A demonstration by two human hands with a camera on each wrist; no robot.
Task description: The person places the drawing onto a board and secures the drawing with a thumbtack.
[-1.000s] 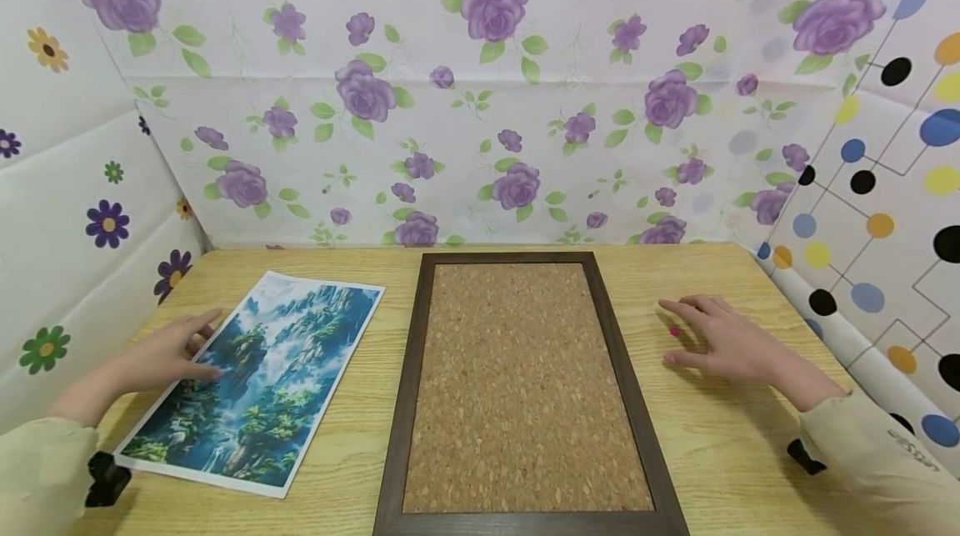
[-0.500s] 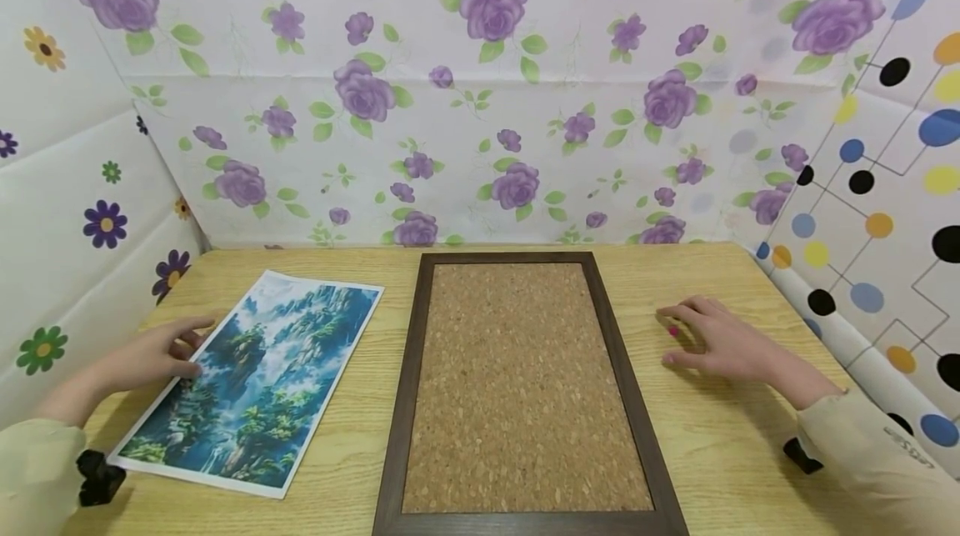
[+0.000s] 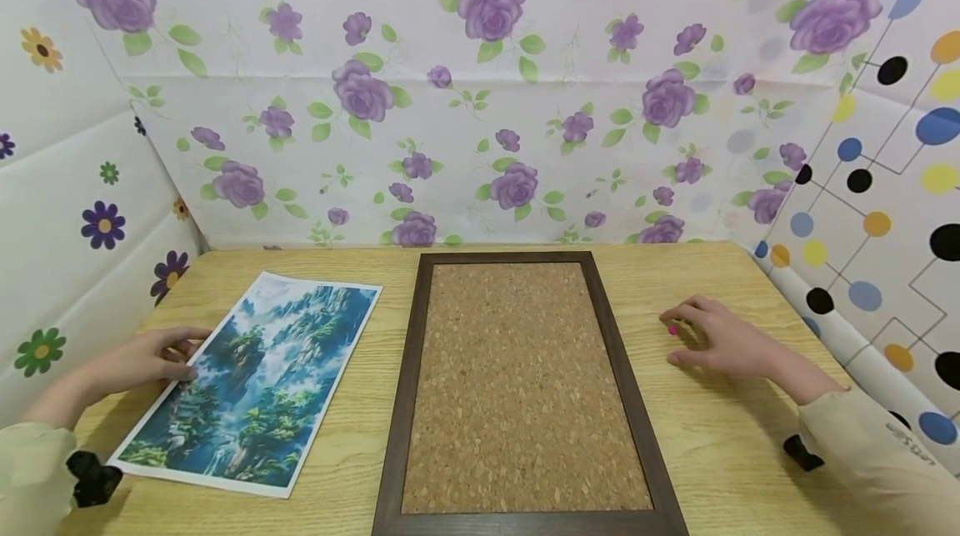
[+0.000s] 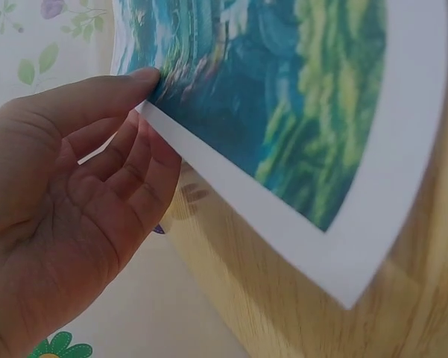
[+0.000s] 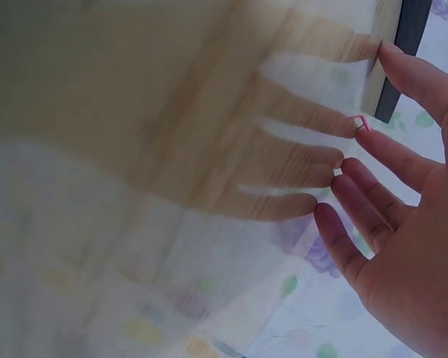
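My left hand (image 3: 142, 363) pinches the left edge of a printed landscape picture (image 3: 258, 378), thumb on top and fingers underneath. The picture shows blue-green mountains inside a white border. In the left wrist view the picture's near corner (image 4: 343, 276) stands lifted off the table. My right hand (image 3: 723, 344) rests with its fingertips on the table, fingers relaxed and spread. A tiny pink thing (image 3: 672, 330) is by its index finger, too small to name; in the right wrist view the pink thing (image 5: 362, 121) is at the fingertip. Between the hands lies a dark-framed cork board (image 3: 525, 386).
The wooden table (image 3: 352, 436) has a pale, shiny surface. A floral sheet (image 3: 480, 102) forms the back wall, and patterned sheets stand at the left and right sides. The cork board's dark frame (image 3: 630, 378) lies between the picture and the right hand.
My left hand has drawn back leftward across the picture, and its thumb and fingers now pinch the edge. The picture has shifted very slightly. My right hand has barely moved.
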